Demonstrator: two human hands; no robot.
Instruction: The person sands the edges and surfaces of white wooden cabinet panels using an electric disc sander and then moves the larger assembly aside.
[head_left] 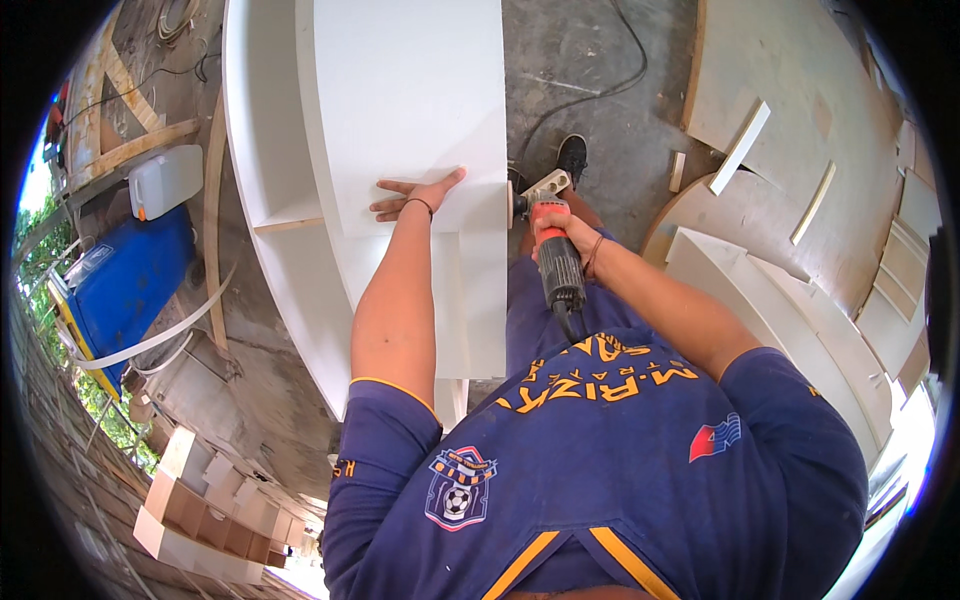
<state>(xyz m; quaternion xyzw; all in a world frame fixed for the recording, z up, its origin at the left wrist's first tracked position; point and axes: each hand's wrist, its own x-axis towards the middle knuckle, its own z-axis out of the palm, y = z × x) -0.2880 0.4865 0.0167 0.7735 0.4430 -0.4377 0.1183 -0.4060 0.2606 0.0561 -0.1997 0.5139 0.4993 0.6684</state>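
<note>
My left hand [420, 195] rests with spread fingers on the top of a white cabinet [410, 90]. In my right hand [582, 236] is a red and black angle grinder [562, 270], gripped around its body just right of the cabinet. The grinder's head points left at the cabinet's right edge; whether its disc touches that edge I cannot tell. A power cord leaves the tool's rear end toward my shirt. Just beyond the grinder's head lies a pale strip with round holes [548, 184], close to my leg.
To the left are a blue container [130, 290], a white jerrycan [165, 183] and a wooden frame [130, 100]. Large boards [790, 60] with loose white strips lie at right, near white curved panels [770, 300]. A black cable [600, 95] crosses the concrete floor. Box-like cabinets [205, 520] stand lower left.
</note>
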